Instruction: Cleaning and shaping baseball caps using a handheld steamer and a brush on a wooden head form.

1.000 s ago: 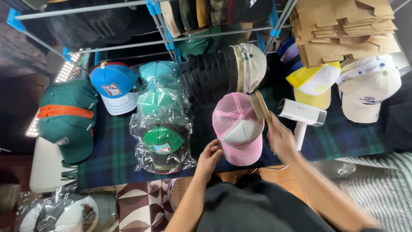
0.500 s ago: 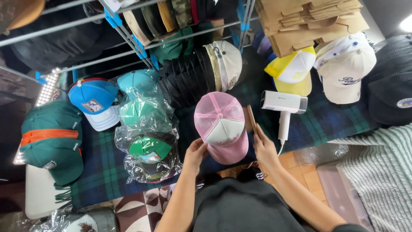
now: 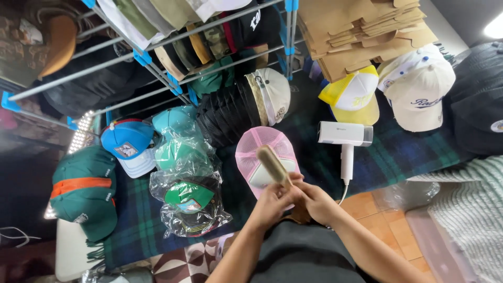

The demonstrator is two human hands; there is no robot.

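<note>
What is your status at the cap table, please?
Both hands, left hand and right hand, grip wooden brush. Pink mesh cap beneath. White handheld steamer alongside, apart.

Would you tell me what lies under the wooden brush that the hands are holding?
Under the wooden brush lies the pink and white mesh cap on the plaid blanket. Both hands cover the cap's brim.

Clear plastic bags [image 3: 188,183] are wrapping green caps left of centre. Flat brown cardboard boxes [image 3: 361,31] are lying stacked at upper right. Small picture patches [image 3: 124,150] are showing on cap fronts.
</note>
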